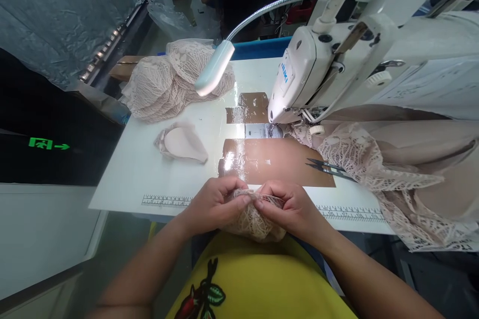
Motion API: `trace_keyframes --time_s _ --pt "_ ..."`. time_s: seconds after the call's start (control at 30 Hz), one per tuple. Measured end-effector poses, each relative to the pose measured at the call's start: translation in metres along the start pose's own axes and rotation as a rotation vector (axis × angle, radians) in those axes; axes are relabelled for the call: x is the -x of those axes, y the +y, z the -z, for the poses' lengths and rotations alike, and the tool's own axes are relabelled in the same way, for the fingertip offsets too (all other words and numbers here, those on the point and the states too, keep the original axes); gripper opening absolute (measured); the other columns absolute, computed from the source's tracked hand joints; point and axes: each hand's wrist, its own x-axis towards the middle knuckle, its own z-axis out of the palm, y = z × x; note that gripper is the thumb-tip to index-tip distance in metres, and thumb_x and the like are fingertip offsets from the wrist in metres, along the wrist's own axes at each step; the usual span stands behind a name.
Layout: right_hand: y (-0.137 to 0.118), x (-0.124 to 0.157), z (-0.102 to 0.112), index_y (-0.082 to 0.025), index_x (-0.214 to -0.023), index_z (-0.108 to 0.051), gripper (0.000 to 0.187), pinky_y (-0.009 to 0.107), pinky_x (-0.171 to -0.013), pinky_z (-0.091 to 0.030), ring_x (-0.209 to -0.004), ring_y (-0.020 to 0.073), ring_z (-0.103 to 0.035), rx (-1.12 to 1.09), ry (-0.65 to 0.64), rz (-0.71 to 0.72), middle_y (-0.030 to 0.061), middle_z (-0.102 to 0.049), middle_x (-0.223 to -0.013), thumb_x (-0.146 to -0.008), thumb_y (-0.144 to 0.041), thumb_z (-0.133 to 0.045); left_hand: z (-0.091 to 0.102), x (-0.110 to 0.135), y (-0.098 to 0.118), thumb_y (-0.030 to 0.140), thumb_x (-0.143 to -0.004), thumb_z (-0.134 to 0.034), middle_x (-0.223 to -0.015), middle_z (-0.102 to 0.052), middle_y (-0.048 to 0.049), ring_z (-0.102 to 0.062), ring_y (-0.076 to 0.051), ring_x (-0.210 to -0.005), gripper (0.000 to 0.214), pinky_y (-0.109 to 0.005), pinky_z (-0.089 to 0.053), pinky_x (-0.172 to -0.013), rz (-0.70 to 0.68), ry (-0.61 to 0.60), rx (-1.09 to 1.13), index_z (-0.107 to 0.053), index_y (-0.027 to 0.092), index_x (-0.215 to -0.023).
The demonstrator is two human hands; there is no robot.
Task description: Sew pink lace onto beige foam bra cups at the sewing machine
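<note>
White worktop (127,174) carries the work, with a ruler strip (164,201) running along its near edge. Taking the hands as the centre of the clock, a sewing machine (299,75) stands near one o'clock, and a brown glossy patch (269,159), perhaps of tape, lies at twelve. At the near edge is a piece of beige lace (258,222), bunched and rounded. The left hand (219,202) and the right hand (294,204) both grasp its upper edge, thumbs pinching against bent fingers, the tips close together. To do this well, the pinch should be firm but gentle, because such open netting may stretch or snag; the edge is best kept flat and even, without twist. At about half past ten rests a smooth, shell-like cup (187,143) with a gauzy rim; at eleven, a heap of patterned lace (160,84) is piled softly in layers. Dark snips (325,164), slim and pointed, lie at two o'clock, and beyond them a loose bundle of lace and plain cloth (396,159) lies folded.
</note>
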Motion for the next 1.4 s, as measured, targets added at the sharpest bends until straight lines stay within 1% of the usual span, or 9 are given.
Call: trace_keyframes --time_s 0.2,0.43,0.63,0.7,0.87,1.03,1.2,1.3,1.4 --pt "0.000 0.000 0.006 -0.019 -0.062 -0.052 0.027 0.024 -0.052 -0.037 -0.060 0.0135 -0.051 0.043 0.005 0.016 0.0004 -0.060 -0.066 -0.078 -0.039 -0.060 0.000 -0.005 -0.005 0.041 -0.083 -0.061 -0.074 -0.052 -0.0008 -0.046 -0.010 -0.066 0.029 -0.021 -0.038 -0.057 0.102 -0.088 0.131 -0.061 0.012 -0.084" --pt "0.004 -0.003 0.011 -0.018 -0.067 -0.055 0.023 0.026 -0.056 -0.041 -0.064 0.0152 -0.055 0.060 -0.006 0.021 0.0017 -0.063 -0.072 -0.079 -0.036 -0.061 -0.003 -0.012 -0.009 0.045 -0.081 -0.063 -0.070 -0.051 -0.0001 -0.046 -0.010 -0.063 0.033 -0.021 -0.038 -0.055 0.133 -0.085 0.201 -0.061 0.012 -0.079" --pt "0.010 -0.006 0.034 -0.020 -0.093 -0.060 0.030 0.028 -0.069 -0.050 -0.080 0.0166 -0.060 -0.187 0.116 0.066 0.0055 -0.065 -0.094 -0.075 -0.041 -0.069 -0.002 -0.015 -0.009 0.042 -0.084 -0.060 -0.074 -0.051 -0.0014 -0.046 -0.011 -0.067 0.031 -0.023 -0.037 -0.059 0.097 -0.052 0.144 -0.060 0.012 -0.078" --pt "0.006 -0.006 0.037 -0.020 -0.100 -0.061 0.035 0.030 -0.075 -0.050 -0.086 0.0174 -0.061 -0.158 0.086 0.106 0.0067 -0.065 -0.100 -0.074 -0.041 -0.071 -0.004 -0.017 -0.007 0.041 -0.085 -0.058 -0.073 -0.050 -0.0007 -0.044 -0.011 -0.066 0.030 -0.022 -0.035 -0.059 0.068 -0.056 0.099 -0.059 0.012 -0.077" --pt "-0.006 -0.011 0.030 -0.018 -0.078 -0.066 0.024 0.025 -0.060 -0.043 -0.067 0.0136 -0.055 0.141 -0.044 0.120 0.0023 -0.064 -0.073 -0.082 -0.041 -0.062 -0.009 -0.022 0.000 0.038 -0.088 -0.055 -0.064 -0.044 0.0021 -0.038 -0.009 -0.058 0.029 -0.021 -0.030 -0.053 -0.014 -0.110 0.022 -0.059 0.012 -0.075" --pt "-0.008 -0.010 0.031 -0.017 -0.072 -0.063 0.026 0.023 -0.054 -0.037 -0.060 0.0110 -0.049 0.124 -0.025 0.122 0.0000 -0.058 -0.065 -0.082 -0.041 -0.061 -0.008 -0.022 0.003 0.033 -0.087 -0.056 -0.071 -0.053 -0.0014 -0.047 -0.011 -0.064 0.022 -0.022 -0.037 -0.058 -0.068 -0.129 0.096 -0.062 0.012 -0.084" --pt "-0.008 -0.012 0.031 -0.016 -0.070 -0.060 0.028 0.022 -0.049 -0.033 -0.055 0.0089 -0.042 -0.094 -0.035 0.058 -0.0025 -0.051 -0.060 -0.077 -0.043 -0.067 -0.018 -0.029 -0.002 0.030 -0.080 -0.066 -0.070 -0.055 -0.0014 -0.048 -0.010 -0.064 0.019 -0.023 -0.040 -0.060 -0.083 -0.027 0.267 -0.065 0.012 -0.076" --pt "-0.005 -0.019 0.033 -0.016 -0.069 -0.059 0.031 0.022 -0.051 -0.036 -0.056 0.0095 -0.044 -0.195 -0.046 0.004 -0.0023 -0.052 -0.061 -0.074 -0.045 -0.069 -0.025 -0.035 -0.008 0.035 -0.073 -0.073 -0.064 -0.056 -0.0002 -0.051 -0.010 -0.058 0.026 -0.023 -0.042 -0.056 0.090 0.025 0.534 -0.060 0.012 -0.069" --pt "-0.001 -0.023 0.045 -0.017 -0.078 -0.061 0.031 0.025 -0.059 -0.043 -0.067 0.0130 -0.053 -0.195 0.027 0.006 0.0016 -0.059 -0.074 -0.073 -0.047 -0.068 -0.010 -0.036 -0.008 0.035 -0.067 -0.075 -0.064 -0.061 -0.0006 -0.057 -0.013 -0.057 0.028 -0.025 -0.045 -0.054 0.207 0.164 0.700 -0.058 0.014 -0.072"
